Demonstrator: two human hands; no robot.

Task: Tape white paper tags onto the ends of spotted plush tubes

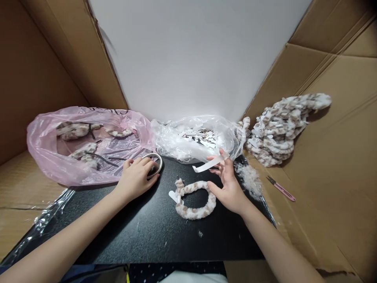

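My left hand [135, 177] has its fingers curled round a silvery-white ring-shaped roll [159, 164] at the front right edge of the pink bag. In my right hand [228, 186], a curved white strip [207, 164] is held between the fingers and points left. Below the strip, a fluffy white and brown loop [196, 216] lies on the black tabletop [141, 232]. A small white tag [173, 196] sticks out from the loop's left side. My right thumb is at the loop's upper right edge; whether it touches cannot be told.
A pink plastic bag [41, 149] with fluffy pieces and dark cords lies left. Behind the loop is a clear bag [167, 137] of white tags. At right are a fluffy pile [277, 129], loose fluff [249, 181] and pink snips [284, 190]. Cardboard walls [338, 157] flank the table.
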